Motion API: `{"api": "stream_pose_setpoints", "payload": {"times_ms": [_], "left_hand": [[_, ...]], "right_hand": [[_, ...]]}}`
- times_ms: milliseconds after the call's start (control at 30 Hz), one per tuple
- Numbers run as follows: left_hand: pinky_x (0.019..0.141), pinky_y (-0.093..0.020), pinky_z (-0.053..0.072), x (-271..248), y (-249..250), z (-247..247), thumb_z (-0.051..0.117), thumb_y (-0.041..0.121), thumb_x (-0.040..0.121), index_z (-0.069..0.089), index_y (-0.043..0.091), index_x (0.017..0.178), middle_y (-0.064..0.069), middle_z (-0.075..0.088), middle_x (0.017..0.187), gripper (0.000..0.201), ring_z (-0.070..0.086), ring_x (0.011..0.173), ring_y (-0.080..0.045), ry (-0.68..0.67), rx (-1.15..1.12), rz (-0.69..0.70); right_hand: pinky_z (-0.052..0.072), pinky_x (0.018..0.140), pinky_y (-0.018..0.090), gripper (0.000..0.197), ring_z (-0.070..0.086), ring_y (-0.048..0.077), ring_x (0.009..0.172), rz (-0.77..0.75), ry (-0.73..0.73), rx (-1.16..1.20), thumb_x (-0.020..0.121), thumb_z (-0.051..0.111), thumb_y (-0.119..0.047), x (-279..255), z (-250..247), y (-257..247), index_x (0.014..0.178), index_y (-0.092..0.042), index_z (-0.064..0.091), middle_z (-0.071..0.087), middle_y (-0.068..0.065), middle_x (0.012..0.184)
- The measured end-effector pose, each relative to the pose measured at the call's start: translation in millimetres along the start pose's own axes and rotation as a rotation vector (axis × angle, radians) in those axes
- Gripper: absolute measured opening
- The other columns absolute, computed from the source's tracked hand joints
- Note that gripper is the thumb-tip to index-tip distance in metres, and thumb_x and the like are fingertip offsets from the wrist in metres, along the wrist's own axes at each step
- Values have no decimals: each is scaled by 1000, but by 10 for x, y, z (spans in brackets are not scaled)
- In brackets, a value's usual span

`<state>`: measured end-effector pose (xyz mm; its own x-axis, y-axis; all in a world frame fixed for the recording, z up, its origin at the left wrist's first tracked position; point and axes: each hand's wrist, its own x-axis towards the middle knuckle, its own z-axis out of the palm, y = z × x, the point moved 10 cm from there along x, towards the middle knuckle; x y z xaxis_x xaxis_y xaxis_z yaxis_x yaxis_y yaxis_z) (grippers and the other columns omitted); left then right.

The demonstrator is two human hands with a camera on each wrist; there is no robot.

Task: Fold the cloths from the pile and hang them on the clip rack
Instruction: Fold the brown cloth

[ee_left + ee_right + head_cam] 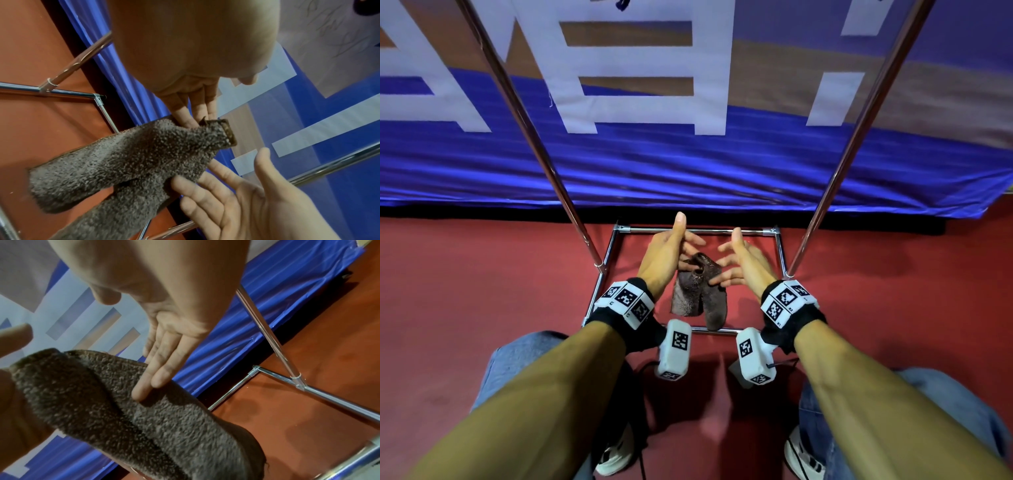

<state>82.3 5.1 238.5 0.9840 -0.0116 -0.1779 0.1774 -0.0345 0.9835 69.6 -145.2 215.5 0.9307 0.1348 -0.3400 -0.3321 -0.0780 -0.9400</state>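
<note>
1. Your left hand point(666, 251) holds the fuzzy grey-brown terry cloth point(700, 291) by its top edge; its fingers point(186, 113) press against the upper hem and the thumb stands straight up, clear of the fabric.
2. The cloth hangs down from that grip in two limp lobes, in the air between your hands and above the red floor point(482, 291).
3. Your right hand point(739, 265) is spread and relaxed, fingers straight and fanned toward the cloth. In the right wrist view its fingertips point(144, 391) rest on the right side of the fabric without curling round it.
4. The cloth hangs over the base of the shiny chrome tube rack point(779, 253), inside the rectangle its bottom bars form on the floor.
5. Two slanted chrome poles point(530, 137) rise from the rack's left and right sides, one on each side of your hands.
6. Behind the rack, on the far side, hangs a blue banner with large white lettering point(688, 161).
7. White marker-tagged wrist units point(625, 301) sit strapped on both forearms, near you.
8. Your jeans-clad knees point(517, 356) and white shoes point(616, 455) show at the near edge.
</note>
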Motion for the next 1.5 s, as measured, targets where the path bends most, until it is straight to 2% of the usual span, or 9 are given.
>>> {"api": "stream_pose_setpoints", "payload": {"times_ms": [100, 267, 367, 500, 667, 900, 1100, 1300, 1500], "left_hand": [[71, -36, 59, -8, 4, -70, 34, 62, 95, 71, 2, 87, -10, 58, 70, 71, 64, 69, -23, 64, 11, 12], [61, -17, 54, -79, 109, -101, 35, 59, 97, 70, 9, 99, 1, 71, 92, 61, 70, 74, -13, 130, 199, 99], [72, -33, 61, -85, 121, 25, 31, 69, 92, 69, 23, 106, 6, 68, 115, 62, 71, 73, -6, 47, 336, 151], [69, -44, 61, -121, 61, 242, 34, 62, 96, 70, 20, 102, 7, 70, 96, 55, 72, 75, -14, -70, 383, 137], [69, -43, 61, -133, 134, 136, 37, 59, 96, 69, 12, 94, -3, 65, 74, 57, 72, 62, -21, 39, 340, 130], [62, -32, 59, -116, 218, -79, 37, 60, 96, 68, 11, 85, -13, 65, 77, 59, 71, 61, -18, 184, 273, 184], [70, -49, 60, -93, 216, -274, 39, 69, 89, 66, 16, 76, 0, 65, 70, 61, 72, 59, -20, 291, 212, 171], [56, -26, 52, -150, 265, -407, 39, 56, 97, 63, 13, 73, -5, 63, 72, 55, 71, 56, -16, 426, 219, 161], [75, -45, 61, -101, 128, -392, 42, 62, 93, 65, 7, 77, -2, 64, 76, 61, 73, 62, -17, 390, 141, 96]], "right_hand": [[55, 59, 33, 65, 72, 34, 68, 6, 37, -44, 89, 31, -69, 33, -58, 70, 102, -10, 55, 62, 12, 83], [58, 66, 39, 70, 72, 35, 71, 13, 57, 33, 91, 29, -67, 54, -97, 56, 107, -3, 52, 67, 24, 88], [58, 66, 39, 64, 73, 31, 69, -16, 81, 54, 92, 28, -65, 58, -127, 14, 104, -8, 52, 67, 20, 84], [59, 70, 41, 62, 70, 26, 65, -29, 72, 65, 95, 27, -62, 41, -93, -42, 105, -7, 53, 68, 17, 80], [60, 71, 46, 64, 70, 25, 62, -66, 77, -99, 90, 27, -69, 41, -96, -55, 96, -12, 56, 69, 15, 79], [60, 72, 48, 73, 72, 30, 61, -14, 94, -183, 84, 24, -77, 15, -174, 49, 98, -13, 54, 66, 19, 92], [59, 75, 52, 73, 72, 32, 62, 31, 134, -148, 90, 25, -70, 15, -269, 71, 103, -5, 56, 62, 15, 96], [60, 71, 50, 66, 72, 30, 62, 1, 212, -170, 92, 28, -67, 36, -404, 73, 97, -8, 57, 66, 12, 81], [57, 82, 49, 57, 72, 37, 76, -8, 139, 89, 92, 40, -61, 74, -314, 54, 74, -8, 54, 60, 9, 66]]}}
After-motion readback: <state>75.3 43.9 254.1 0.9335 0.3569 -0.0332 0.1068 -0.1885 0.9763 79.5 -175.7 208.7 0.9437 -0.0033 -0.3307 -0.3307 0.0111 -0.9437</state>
